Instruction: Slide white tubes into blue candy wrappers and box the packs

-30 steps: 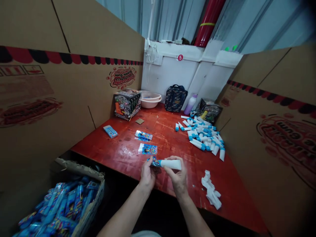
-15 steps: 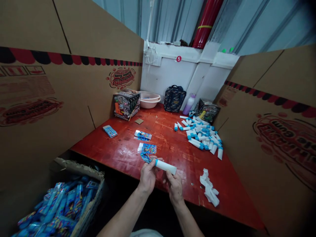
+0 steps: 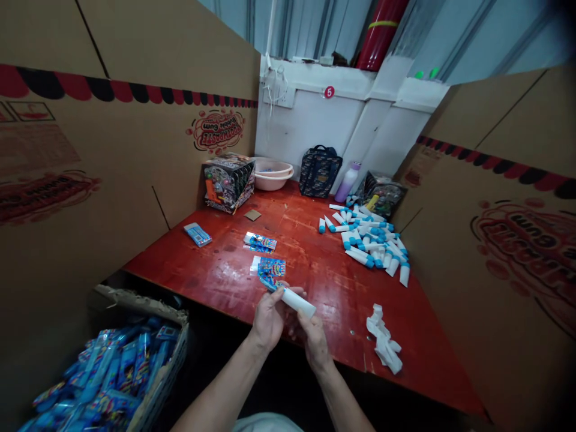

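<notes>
A white tube with a blue cap [image 3: 297, 300] is held between both hands over the near edge of the red table [image 3: 315, 270]. My left hand [image 3: 269, 318] grips its capped end, where a colourful sticker [image 3: 270, 277] sticks out at the tip. My right hand [image 3: 312, 337] pinches the tube's other end from below. Two more stickers [image 3: 261, 242] lie on the table just beyond my hands.
A pile of white blue-capped tubes [image 3: 369, 240] lies at the right. Crumpled white backing strips [image 3: 383, 347] lie near the right front edge. A cardboard box of labelled tubes [image 3: 112, 378] stands lower left. Cardboard walls enclose the table; a display box [image 3: 227, 183], basin [image 3: 272, 175], bag [image 3: 320, 170] and bottle [image 3: 347, 182] stand at the back.
The tube has tilted, its capped end now higher and farther left. The sticker has come off the tube's side and hangs at the tip. Both hands shifted slightly left.
</notes>
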{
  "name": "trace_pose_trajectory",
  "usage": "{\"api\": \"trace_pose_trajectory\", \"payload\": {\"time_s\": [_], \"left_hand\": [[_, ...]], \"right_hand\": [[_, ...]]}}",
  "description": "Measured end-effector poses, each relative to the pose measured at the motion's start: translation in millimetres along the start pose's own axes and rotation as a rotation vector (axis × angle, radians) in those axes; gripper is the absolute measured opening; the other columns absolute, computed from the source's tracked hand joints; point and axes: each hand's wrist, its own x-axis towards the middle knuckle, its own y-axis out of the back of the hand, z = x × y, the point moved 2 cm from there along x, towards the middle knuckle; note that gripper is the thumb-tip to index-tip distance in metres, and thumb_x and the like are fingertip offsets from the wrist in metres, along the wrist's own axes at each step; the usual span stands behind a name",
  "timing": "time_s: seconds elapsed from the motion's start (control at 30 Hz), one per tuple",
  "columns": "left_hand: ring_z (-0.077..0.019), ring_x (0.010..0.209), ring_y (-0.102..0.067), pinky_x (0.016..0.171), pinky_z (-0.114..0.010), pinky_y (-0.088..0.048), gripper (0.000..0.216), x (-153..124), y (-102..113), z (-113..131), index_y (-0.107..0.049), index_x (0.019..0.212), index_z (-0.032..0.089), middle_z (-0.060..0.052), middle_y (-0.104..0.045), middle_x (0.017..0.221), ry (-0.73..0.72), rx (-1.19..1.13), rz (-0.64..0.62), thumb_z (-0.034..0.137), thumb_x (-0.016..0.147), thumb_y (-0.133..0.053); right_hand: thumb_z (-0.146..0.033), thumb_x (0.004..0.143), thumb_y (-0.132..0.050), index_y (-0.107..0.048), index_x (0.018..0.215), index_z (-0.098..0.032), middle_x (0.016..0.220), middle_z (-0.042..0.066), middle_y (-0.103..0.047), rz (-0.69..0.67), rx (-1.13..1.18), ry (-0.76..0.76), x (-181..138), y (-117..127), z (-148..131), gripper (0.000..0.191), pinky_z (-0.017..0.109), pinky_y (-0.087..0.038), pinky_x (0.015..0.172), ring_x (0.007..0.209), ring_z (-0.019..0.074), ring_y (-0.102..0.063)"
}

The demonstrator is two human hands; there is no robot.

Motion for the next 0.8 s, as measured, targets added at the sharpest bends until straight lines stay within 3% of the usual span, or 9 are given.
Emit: {"api": "trace_pose_trajectory", "payload": {"time_s": [0.1, 0.17, 0.27, 0.4, 0.47, 0.6, 0.73, 0.8], "left_hand": [[-0.0276, 0.090, -0.066, 0.080, -0.036, -0.045, 0.017, 0.2, 0.8, 1.7, -0.058, 0.090, 0.017, -0.010, -0.073, 0.084, -0.045, 0.015, -0.027, 0.028, 0.078, -0.063], [-0.0264, 0.087, -0.066, 0.077, -0.034, -0.046, 0.017, -1.1, 1.5, -0.8, -0.059, 0.090, 0.017, -0.010, -0.073, 0.084, -0.033, 0.038, -0.025, 0.029, 0.078, -0.062], [-0.0204, 0.065, -0.065, 0.059, -0.029, -0.045, 0.019, -3.5, 5.7, -8.2, -0.060, 0.086, 0.016, -0.010, -0.072, 0.083, 0.042, 0.157, -0.002, 0.030, 0.075, -0.065], [-0.0134, 0.041, -0.053, 0.038, -0.024, -0.034, 0.023, -4.0, 13.7, -11.2, -0.063, 0.086, 0.014, -0.008, -0.070, 0.073, 0.221, 0.307, -0.057, 0.032, 0.072, -0.068], [-0.0165, 0.049, -0.059, 0.042, -0.025, -0.039, 0.027, -2.1, 14.6, -3.2, -0.064, 0.094, 0.015, -0.008, -0.070, 0.076, 0.238, 0.227, -0.064, 0.031, 0.073, -0.066], [-0.0230, 0.075, -0.066, 0.072, -0.036, -0.050, 0.020, 3.4, 10.8, 20.7, -0.062, 0.095, 0.017, -0.007, -0.069, 0.080, 0.131, -0.077, -0.018, 0.026, 0.077, -0.063], [-0.0214, 0.072, -0.064, 0.079, -0.042, -0.049, 0.010, 1.4, 11.6, 21.2, -0.061, 0.086, 0.016, -0.005, -0.064, 0.074, 0.148, -0.188, 0.017, 0.024, 0.080, -0.061], [-0.0206, 0.071, -0.063, 0.078, -0.042, -0.050, 0.010, -3.0, 13.0, 13.1, -0.060, 0.085, 0.016, -0.004, -0.062, 0.073, 0.153, -0.213, 0.021, 0.024, 0.080, -0.060]], "right_hand": [[-0.052, 0.079, -0.061, -0.063, 0.065, -0.014, 0.052, 0.000, -0.054, 0.036, -0.083, 0.098, 0.6, 2.1, 1.4, 0.041, 0.023, -0.035, 0.045, 0.046, 0.0105, -0.047], [-0.054, 0.080, -0.058, -0.062, 0.063, -0.014, 0.048, -0.001, -0.050, 0.007, -0.094, 0.079, -1.1, -0.9, 3.3, 0.043, 0.023, -0.031, 0.042, 0.043, 0.0100, -0.043], [-0.059, 0.077, -0.058, -0.062, 0.062, -0.016, 0.043, -0.003, -0.044, -0.060, -0.130, 0.038, -3.9, -7.4, 5.7, 0.046, 0.024, -0.027, 0.039, 0.038, 0.0097, -0.038], [-0.062, 0.076, -0.057, -0.062, 0.059, -0.018, 0.042, -0.002, -0.046, -0.091, -0.202, 0.003, -0.5, -8.8, 4.3, 0.048, 0.024, -0.028, 0.039, 0.038, 0.0106, -0.042], [-0.064, 0.075, -0.057, -0.063, 0.059, -0.017, 0.042, -0.002, -0.048, -0.147, -0.235, -0.044, 3.6, -7.8, 1.9, 0.050, 0.022, -0.028, 0.038, 0.037, 0.0101, -0.043], [-0.062, 0.074, -0.057, -0.064, 0.060, -0.015, 0.045, 0.000, -0.054, -0.300, -0.284, -0.113, 5.4, -5.4, -4.3, 0.050, 0.020, -0.032, 0.039, 0.037, 0.0093, -0.046], [-0.050, 0.076, -0.063, -0.066, 0.073, -0.015, 0.053, -0.001, -0.060, -0.249, -0.178, -0.035, -3.0, -0.7, -7.4, 0.035, 0.021, -0.039, 0.048, 0.045, 0.0104, -0.052], [-0.049, 0.075, -0.064, -0.066, 0.068, -0.016, 0.051, -0.001, -0.058, -0.231, -0.164, -0.006, -7.1, 0.2, -5.2, 0.034, 0.022, -0.040, 0.048, 0.045, 0.0111, -0.051]]}}
